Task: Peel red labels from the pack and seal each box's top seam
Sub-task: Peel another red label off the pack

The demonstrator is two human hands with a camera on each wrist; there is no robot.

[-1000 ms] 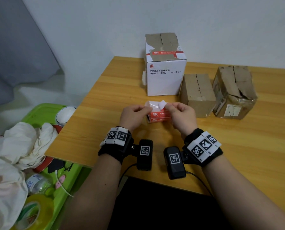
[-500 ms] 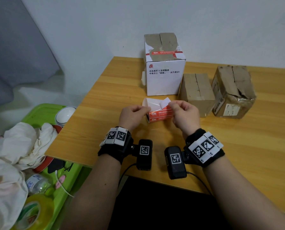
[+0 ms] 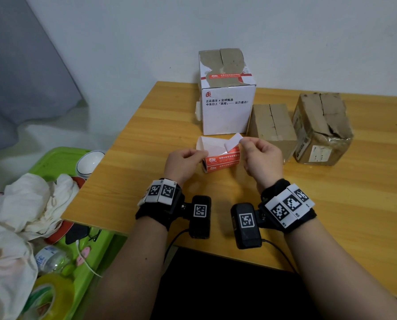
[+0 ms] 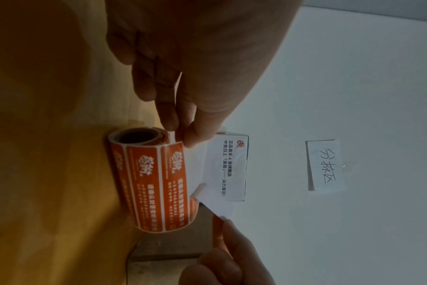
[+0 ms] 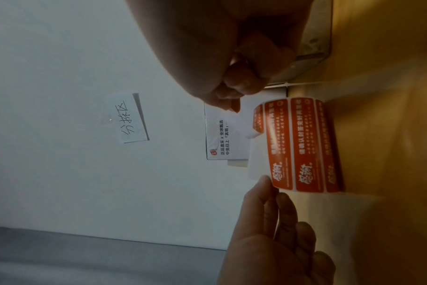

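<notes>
A rolled pack of red labels (image 3: 223, 160) lies on the wooden table (image 3: 331, 204) in front of three boxes. My left hand (image 3: 203, 154) pinches the white backing sheet (image 3: 212, 144) at the roll's left end. My right hand (image 3: 245, 142) pinches the free end of a partly peeled red label (image 3: 232, 140), its pale underside facing me. The left wrist view shows the roll (image 4: 148, 183) and my fingertips (image 4: 173, 123) on its backing. The white box (image 3: 226, 107) has a red label (image 3: 225, 76) across its top seam. The two brown boxes (image 3: 272, 128) (image 3: 322, 128) show bare seams.
A green tray (image 3: 54, 158) stands left of the table below its edge, with a white bowl (image 3: 89, 161), cloths (image 3: 19, 215), a bottle and a tape roll (image 3: 47, 296). A handwritten paper note (image 4: 324, 165) hangs on the wall behind the boxes.
My right hand has pulled the label's end up and to the right, lifting more of it off the backing. The left hand has stayed at the roll.
</notes>
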